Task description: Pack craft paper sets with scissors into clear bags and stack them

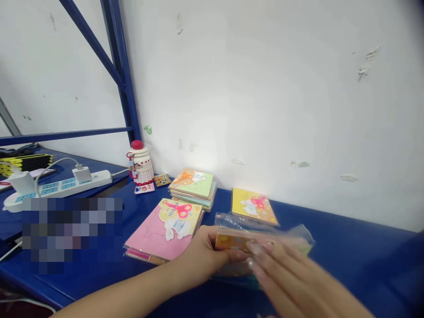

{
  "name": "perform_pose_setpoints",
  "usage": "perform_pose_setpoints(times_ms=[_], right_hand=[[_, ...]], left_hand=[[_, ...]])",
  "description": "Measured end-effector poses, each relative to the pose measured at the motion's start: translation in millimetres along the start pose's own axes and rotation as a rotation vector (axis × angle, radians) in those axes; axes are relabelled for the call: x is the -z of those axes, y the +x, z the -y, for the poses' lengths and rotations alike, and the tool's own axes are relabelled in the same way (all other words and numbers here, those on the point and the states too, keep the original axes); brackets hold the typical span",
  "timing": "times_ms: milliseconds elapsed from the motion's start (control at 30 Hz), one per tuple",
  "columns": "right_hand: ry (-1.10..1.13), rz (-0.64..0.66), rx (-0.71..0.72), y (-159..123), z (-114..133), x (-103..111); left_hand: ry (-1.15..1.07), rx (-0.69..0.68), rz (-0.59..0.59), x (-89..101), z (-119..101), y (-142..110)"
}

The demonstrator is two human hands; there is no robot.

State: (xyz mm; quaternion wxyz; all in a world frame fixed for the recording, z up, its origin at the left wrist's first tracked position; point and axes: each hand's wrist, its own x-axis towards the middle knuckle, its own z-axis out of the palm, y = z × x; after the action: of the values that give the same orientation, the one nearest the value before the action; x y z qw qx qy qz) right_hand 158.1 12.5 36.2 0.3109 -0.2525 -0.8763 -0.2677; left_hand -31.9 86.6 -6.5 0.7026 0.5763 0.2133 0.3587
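My left hand (202,256) is closed around the left end of a paper-cutting craft pack (228,240) in a clear plastic bag, thumb on the near side. The pack is tilted, its orange printed edge toward me. My right hand (281,269), blurred, lies across the pack with fingers stretched out over it. Loose clear plastic (245,221) sticks out beyond the pack's far edge. To the left, a pink-topped stack of craft packs (152,234) has pink scissors (179,208) on its top pack. Part of the held pack is hidden by my hands.
Behind stand a green-topped stack of packs (202,183) and a yellow pack (241,201) on the blue table (347,243). A white bottle with a red lid (142,165) is near the wall. Further left are a power strip (59,189) and a blue metal frame (121,66).
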Motion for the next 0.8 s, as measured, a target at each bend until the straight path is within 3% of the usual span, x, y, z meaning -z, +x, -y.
perform_pose_setpoints(times_ms=[67,200,367,500,633,800], right_hand=[[-0.121,0.072,0.097,-4.9,4.5,-13.4],[-0.329,0.136,0.117,-9.6,4.3,-21.8],[-0.274,0.135,0.071,-17.2,-1.0,-12.4],[-0.288,0.101,0.174,-34.2,-5.3,-12.0],[-0.324,0.126,0.060,-43.0,-7.1,-13.4],[-0.220,0.207,-0.087,-31.3,-3.5,-5.7]], left_hand=[[-0.001,0.005,0.033,-1.9,-2.9,-2.2],[-0.021,0.079,0.006,-4.7,-5.7,-4.8],[-0.062,0.042,0.001,-5.2,-3.8,-4.6],[-0.121,-0.008,-0.043,-4.8,-0.2,-3.8],[-0.095,0.002,-0.037,-2.7,1.6,-2.4],[-0.047,-0.003,-0.046,-1.9,1.5,-1.4]])
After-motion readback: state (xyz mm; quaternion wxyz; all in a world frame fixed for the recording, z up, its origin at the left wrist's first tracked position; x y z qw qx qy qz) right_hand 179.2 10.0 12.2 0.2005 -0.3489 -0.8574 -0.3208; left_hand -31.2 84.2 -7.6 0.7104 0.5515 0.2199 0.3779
